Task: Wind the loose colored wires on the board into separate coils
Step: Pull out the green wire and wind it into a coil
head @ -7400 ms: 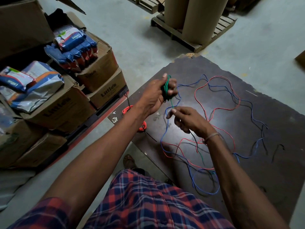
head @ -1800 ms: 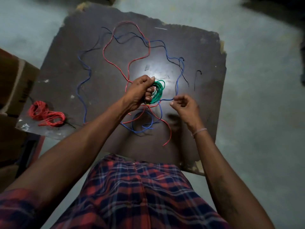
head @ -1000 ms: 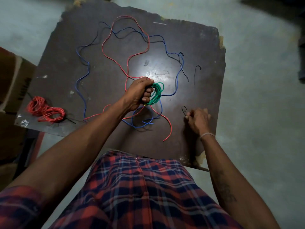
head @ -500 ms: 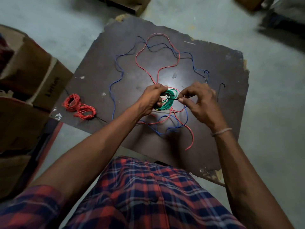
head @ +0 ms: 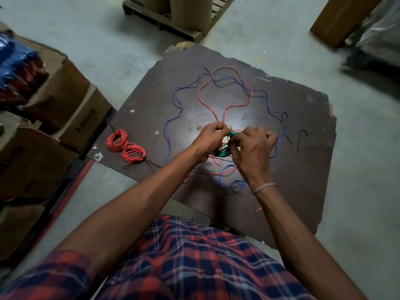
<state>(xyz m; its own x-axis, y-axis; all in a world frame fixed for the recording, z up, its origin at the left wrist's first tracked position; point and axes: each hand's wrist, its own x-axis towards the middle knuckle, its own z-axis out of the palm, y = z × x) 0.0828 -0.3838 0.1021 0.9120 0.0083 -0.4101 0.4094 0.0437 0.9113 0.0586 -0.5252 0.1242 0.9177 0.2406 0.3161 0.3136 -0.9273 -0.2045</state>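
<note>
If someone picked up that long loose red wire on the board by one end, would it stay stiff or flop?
Probably flop: the loose red wire lies in wandering curves on the board. It looks thin, so likely light. It crosses the blue wire in several places, so lifting may drag that along.

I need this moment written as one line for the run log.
left hand: holds green coil | right hand: on same coil | red coils: done, board's left edge | red wire, blue wire: loose
</note>
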